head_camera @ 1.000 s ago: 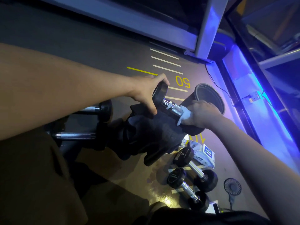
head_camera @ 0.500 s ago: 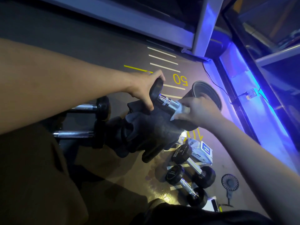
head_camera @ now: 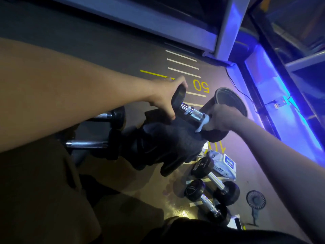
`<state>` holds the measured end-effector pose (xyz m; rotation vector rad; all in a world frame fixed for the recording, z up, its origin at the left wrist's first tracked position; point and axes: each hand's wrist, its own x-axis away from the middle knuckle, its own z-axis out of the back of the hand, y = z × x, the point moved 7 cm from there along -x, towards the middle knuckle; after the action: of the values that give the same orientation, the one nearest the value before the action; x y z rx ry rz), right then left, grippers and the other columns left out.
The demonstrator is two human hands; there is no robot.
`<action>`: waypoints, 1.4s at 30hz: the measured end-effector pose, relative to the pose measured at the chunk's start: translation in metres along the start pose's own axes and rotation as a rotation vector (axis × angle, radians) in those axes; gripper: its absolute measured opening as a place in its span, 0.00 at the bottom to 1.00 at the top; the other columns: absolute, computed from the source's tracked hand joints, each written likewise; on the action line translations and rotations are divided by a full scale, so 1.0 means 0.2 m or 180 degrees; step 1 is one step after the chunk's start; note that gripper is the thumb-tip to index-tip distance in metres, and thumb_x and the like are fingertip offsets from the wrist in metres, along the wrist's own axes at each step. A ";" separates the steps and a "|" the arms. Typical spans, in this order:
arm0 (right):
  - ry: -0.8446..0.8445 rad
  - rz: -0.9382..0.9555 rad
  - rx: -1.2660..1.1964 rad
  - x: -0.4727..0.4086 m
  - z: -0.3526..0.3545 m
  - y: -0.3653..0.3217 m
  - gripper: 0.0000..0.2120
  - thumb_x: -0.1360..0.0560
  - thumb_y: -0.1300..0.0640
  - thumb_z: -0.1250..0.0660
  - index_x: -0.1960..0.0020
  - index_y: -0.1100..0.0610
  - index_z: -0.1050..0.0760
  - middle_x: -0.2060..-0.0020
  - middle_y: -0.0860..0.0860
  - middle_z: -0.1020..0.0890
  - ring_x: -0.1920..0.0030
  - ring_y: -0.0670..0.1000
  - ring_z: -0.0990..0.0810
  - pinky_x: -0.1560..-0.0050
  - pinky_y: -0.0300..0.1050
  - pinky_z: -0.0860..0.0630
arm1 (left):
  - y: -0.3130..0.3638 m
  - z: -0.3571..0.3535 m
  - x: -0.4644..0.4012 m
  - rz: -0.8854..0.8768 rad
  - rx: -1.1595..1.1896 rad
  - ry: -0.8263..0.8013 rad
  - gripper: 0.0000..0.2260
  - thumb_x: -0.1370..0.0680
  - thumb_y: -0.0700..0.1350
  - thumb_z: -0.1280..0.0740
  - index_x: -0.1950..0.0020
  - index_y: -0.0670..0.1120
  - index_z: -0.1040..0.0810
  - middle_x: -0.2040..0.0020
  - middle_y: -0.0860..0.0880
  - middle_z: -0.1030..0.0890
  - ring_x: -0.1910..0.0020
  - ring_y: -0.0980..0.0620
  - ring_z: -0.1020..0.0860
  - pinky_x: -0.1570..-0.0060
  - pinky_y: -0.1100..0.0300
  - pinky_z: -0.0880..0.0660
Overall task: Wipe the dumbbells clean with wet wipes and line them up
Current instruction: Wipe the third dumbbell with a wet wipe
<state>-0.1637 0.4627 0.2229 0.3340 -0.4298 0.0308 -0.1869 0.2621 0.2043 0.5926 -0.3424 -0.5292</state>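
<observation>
The left hand [head_camera: 164, 99] grips the black round head of a raised dumbbell [head_camera: 191, 112], its fingers [head_camera: 181, 81] curled over the top of the head and the thumb hooked under it. The dumbbell is held tilted above the floor [head_camera: 105, 50], its bright chrome handle with a knurled middle running down and to the right toward its other head, which is mostly hidden. The right hand [head_camera: 222, 118] is closed round the lower end of that handle, pinching a white wet wipe [head_camera: 204, 123] against the metal; a fold of the wipe hangs below the fingers. Under the dumbbell lies a dark crumpled cloth [head_camera: 168, 143]. On the floor at lower right, 2 more dumbbells with black round heads and chrome handles lie side by side, the nearer one [head_camera: 207, 201] and the farther one [head_camera: 216, 180], almost parallel and close together. Just beyond them sits a white pack of wipes [head_camera: 226, 164] with a blue label. To the left, partly behind the forearm, 2 further dumbbells [head_camera: 91, 144] lie with shiny handles showing. A dark round bucket [head_camera: 230, 101] stands behind the right hand, and a small handheld fan [head_camera: 255, 199] lies on the floor at right. Yellow markings reading 50 [head_camera: 200, 86] are painted on the floor.
</observation>
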 end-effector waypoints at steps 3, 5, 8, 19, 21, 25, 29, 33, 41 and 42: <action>0.1326 -0.0087 0.0809 0.07 -0.01 -0.03 0.17 0.32 0.35 0.33 0.60 0.49 0.21 0.64 0.50 0.21 0.54 0.57 0.22 0.41 0.56 0.33 | 0.01 0.01 0.00 0.0024 -0.0057 -0.0016 0.46 0.44 0.55 0.17 0.33 0.55 0.39 0.42 0.46 0.28 0.48 0.38 0.20 0.52 0.41 0.20; 0.1807 -0.0081 0.1036 0.12 -0.03 -0.04 0.18 0.33 0.38 0.30 0.61 0.54 0.21 0.62 0.51 0.19 0.55 0.57 0.22 0.39 0.58 0.33 | 0.01 0.01 0.00 0.0047 -0.0029 -0.0051 0.46 0.44 0.54 0.17 0.33 0.54 0.39 0.42 0.46 0.28 0.47 0.40 0.21 0.51 0.41 0.20; 0.1916 -0.0023 0.1134 0.12 -0.02 -0.05 0.21 0.34 0.38 0.28 0.61 0.56 0.21 0.63 0.53 0.18 0.57 0.58 0.21 0.40 0.58 0.32 | 0.01 0.01 0.01 0.0077 0.0018 -0.0086 0.47 0.45 0.56 0.17 0.34 0.55 0.39 0.42 0.46 0.28 0.47 0.41 0.21 0.51 0.40 0.20; -0.0888 0.0276 -0.0478 -0.07 -0.01 0.02 0.06 0.36 0.52 0.26 0.65 0.52 0.21 0.71 0.51 0.22 0.67 0.55 0.21 0.68 0.43 0.25 | 0.01 0.00 0.00 0.0025 -0.0080 -0.0002 0.45 0.45 0.57 0.19 0.35 0.57 0.40 0.42 0.47 0.29 0.49 0.38 0.19 0.54 0.40 0.20; -0.0600 0.0374 -0.0382 -0.09 -0.03 0.02 0.12 0.37 0.47 0.23 0.70 0.50 0.25 0.73 0.50 0.24 0.67 0.56 0.22 0.67 0.44 0.26 | 0.00 0.01 0.00 0.0056 -0.0031 -0.0011 0.46 0.46 0.58 0.20 0.35 0.58 0.40 0.42 0.48 0.29 0.49 0.39 0.20 0.53 0.40 0.20; 0.0387 0.0132 0.0253 -0.04 -0.04 0.02 0.23 0.40 0.29 0.28 0.68 0.49 0.29 0.65 0.49 0.23 0.57 0.56 0.24 0.53 0.49 0.30 | 0.00 0.00 0.00 0.0003 -0.0062 0.0015 0.47 0.46 0.58 0.18 0.34 0.58 0.40 0.41 0.48 0.29 0.47 0.41 0.21 0.50 0.43 0.21; 0.1357 -0.0069 0.0888 0.07 -0.03 -0.04 0.25 0.36 0.27 0.32 0.62 0.50 0.29 0.61 0.48 0.22 0.54 0.56 0.23 0.43 0.55 0.31 | 0.00 0.01 0.01 -0.0040 -0.0105 -0.0001 0.47 0.44 0.56 0.17 0.33 0.57 0.40 0.41 0.48 0.29 0.46 0.43 0.23 0.49 0.46 0.23; 0.0693 -0.0073 0.0743 0.02 -0.03 -0.04 0.24 0.34 0.32 0.31 0.56 0.52 0.24 0.56 0.53 0.18 0.51 0.57 0.20 0.41 0.53 0.29 | 0.01 0.02 0.01 -0.0048 -0.0106 0.0027 0.46 0.43 0.56 0.18 0.33 0.56 0.40 0.41 0.48 0.28 0.47 0.42 0.22 0.49 0.46 0.22; -0.0629 0.0265 -0.0302 -0.05 0.00 -0.01 0.12 0.40 0.47 0.25 0.66 0.54 0.24 0.75 0.49 0.24 0.67 0.55 0.23 0.66 0.44 0.25 | 0.01 0.01 0.02 -0.0201 -0.0090 0.0105 0.46 0.41 0.55 0.17 0.31 0.54 0.39 0.41 0.49 0.29 0.47 0.47 0.26 0.56 0.54 0.30; -0.0444 0.0240 -0.0216 -0.03 0.00 -0.02 0.14 0.38 0.46 0.25 0.67 0.53 0.25 0.74 0.49 0.24 0.66 0.56 0.23 0.64 0.45 0.25 | 0.02 0.01 0.02 -0.0200 -0.0091 0.0102 0.46 0.41 0.55 0.17 0.31 0.55 0.39 0.41 0.49 0.29 0.48 0.47 0.26 0.57 0.55 0.31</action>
<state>-0.1691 0.4599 0.2183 0.2537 -0.5804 0.0667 -0.1828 0.2606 0.2093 0.5849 -0.2862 -0.5836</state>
